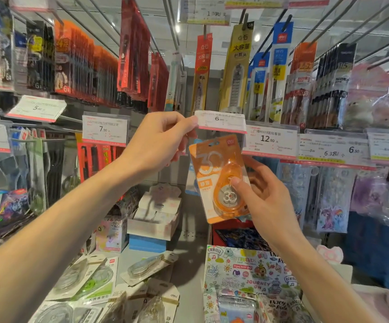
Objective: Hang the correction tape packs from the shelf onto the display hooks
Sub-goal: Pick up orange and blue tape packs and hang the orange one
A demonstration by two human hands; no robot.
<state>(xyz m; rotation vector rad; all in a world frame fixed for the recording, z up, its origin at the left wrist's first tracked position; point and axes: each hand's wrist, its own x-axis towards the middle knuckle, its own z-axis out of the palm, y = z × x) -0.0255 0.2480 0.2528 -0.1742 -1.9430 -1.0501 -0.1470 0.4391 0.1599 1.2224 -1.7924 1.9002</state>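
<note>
Head view, left to right.

Shelf (pixel 189 271), 7 to 6 o'clock: loose correction tape packs (pixel 88 278) lie flat in a rough overlapping pile, pale cards with clear blisters, one with green print. None of these is touched.

Left hand (pixel 158 141), centre, just toward 10 o'clock: arm reaches up from 8 o'clock. Fingers curled, thumb and fingertips pinching the left end of a price tag holder (pixel 220 122) marked 6.00. The holder is tilted, front edge raised.

Orange correction tape pack (pixel 219 180), centre, just toward 4 o'clock: upright, slightly tilted, top edge with hang hole directly under the lifted tag holder. Whether the hole is on a display hook, cannot tell; the hook is hidden behind the tag.

Right hand (pixel 265 194), 4 o'clock: holds the orange pack at its lower right, thumb pressed on the blister front, fingers behind the card.

Further right, 3 o'clock: more price tags (pixel 270 139) and hanging packets.
</note>
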